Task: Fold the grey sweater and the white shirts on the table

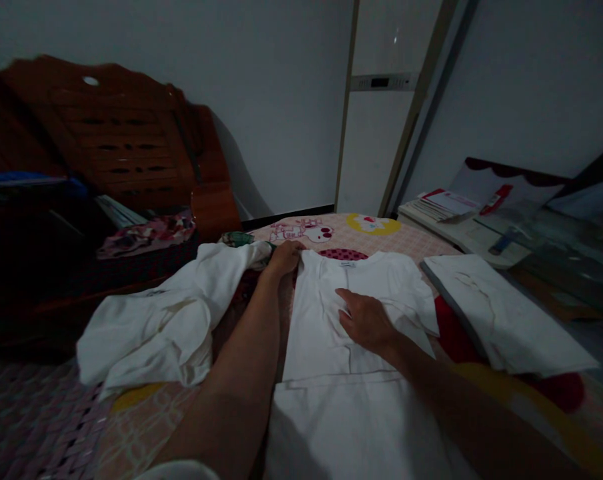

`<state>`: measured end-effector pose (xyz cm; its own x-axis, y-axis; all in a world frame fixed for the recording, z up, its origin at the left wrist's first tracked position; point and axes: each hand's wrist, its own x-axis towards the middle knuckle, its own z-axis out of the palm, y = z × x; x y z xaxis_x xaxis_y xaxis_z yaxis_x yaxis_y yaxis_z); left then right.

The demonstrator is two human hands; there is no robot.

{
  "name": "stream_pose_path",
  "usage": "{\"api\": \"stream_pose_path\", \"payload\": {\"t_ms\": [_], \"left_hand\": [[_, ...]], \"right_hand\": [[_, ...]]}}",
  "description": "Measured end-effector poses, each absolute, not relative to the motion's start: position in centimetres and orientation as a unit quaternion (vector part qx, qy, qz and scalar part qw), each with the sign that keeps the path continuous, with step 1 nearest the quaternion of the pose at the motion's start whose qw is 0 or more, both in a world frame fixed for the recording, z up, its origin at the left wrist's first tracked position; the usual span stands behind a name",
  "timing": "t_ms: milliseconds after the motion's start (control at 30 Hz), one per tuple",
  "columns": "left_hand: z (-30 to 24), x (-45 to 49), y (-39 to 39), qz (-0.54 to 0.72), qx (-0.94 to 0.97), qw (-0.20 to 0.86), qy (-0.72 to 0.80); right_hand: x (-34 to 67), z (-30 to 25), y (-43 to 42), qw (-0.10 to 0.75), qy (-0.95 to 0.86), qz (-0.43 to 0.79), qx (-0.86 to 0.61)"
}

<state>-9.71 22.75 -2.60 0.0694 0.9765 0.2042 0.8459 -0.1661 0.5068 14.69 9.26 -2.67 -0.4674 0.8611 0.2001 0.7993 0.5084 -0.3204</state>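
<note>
A white T-shirt (341,353) lies spread on a patterned sheet (361,233), its collar pointing away from me. My left hand (284,258) is closed on the shirt's left shoulder edge near the collar. My right hand (365,321) lies flat on the shirt's chest, fingers stretched toward the left. The left side of the shirt looks folded inward along a straight edge.
A heap of crumpled white garments (166,320) lies to the left. A folded white garment (506,320) rests on the right. Papers and booklets (461,210) sit at the far right. A wooden headboard (121,140) and colourful cloth (146,237) stand at the left.
</note>
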Motion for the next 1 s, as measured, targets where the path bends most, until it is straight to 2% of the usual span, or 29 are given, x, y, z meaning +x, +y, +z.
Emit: {"api": "stream_pose_path", "payload": {"t_ms": [267,467,633,767,900,1000], "left_hand": [[-3.0,-9.7,23.4,0.221,0.727,0.126,0.637],[-3.2,-9.9,23.6,0.256,0.705,0.167,0.640],[-2.9,-9.7,23.3,0.241,0.706,0.127,0.654],[-2.8,-9.9,23.2,0.231,0.694,0.128,0.670],[-2.8,-10.2,23.3,0.222,0.725,0.136,0.638],[-2.7,-10.0,23.6,0.215,0.731,0.130,0.634]], "right_hand": [[15.1,-3.1,11.0,0.276,-0.762,0.171,-0.560],[15.7,-2.9,11.9,0.348,-0.614,0.336,-0.624],[16.2,-3.2,12.3,0.374,-0.655,0.284,-0.592],[16.3,-3.5,12.5,0.421,-0.611,0.329,-0.585],[16.3,-3.3,12.5,0.428,-0.585,0.381,-0.573],[16.3,-3.2,12.3,0.435,-0.589,0.376,-0.567]]}}
